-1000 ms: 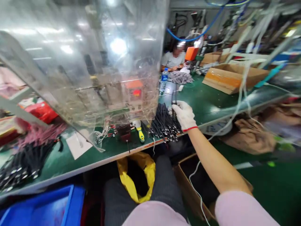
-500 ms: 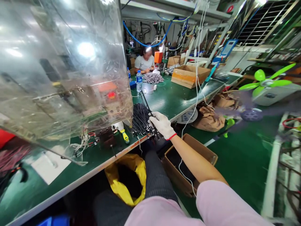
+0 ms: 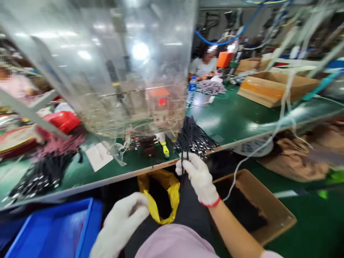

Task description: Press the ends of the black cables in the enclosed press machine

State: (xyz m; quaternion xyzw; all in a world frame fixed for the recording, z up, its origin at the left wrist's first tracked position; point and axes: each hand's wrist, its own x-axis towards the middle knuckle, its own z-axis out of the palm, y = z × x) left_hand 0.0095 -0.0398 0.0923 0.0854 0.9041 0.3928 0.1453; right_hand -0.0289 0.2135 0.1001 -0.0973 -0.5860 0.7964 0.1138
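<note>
My right hand [image 3: 197,176], in a white knitted glove with a red cuff, is closed on thin black cables [image 3: 182,172] at the bench's front edge. Just beyond it lies a pile of the same kind of black cables [image 3: 195,134], many with pale tips pointing toward me. My left hand [image 3: 125,218], also in a white glove and blurred, hangs below the bench edge between a blue tray [image 3: 90,229] and a yellow bag [image 3: 174,193]. Its thumb and fingers are apart, and nothing shows between them.
A machine behind a clear plastic shield [image 3: 139,82] stands ahead. A scraper with a yellow-green handle [image 3: 165,149] lies beneath it. More black cables [image 3: 45,175] rest on the left. An open cardboard box [image 3: 276,215] sits low right. A co-worker [image 3: 203,66] sits across the bench.
My view has swung left. My right hand has drawn the black cables back from the pile toward me, and my left hand has come into view from below.
</note>
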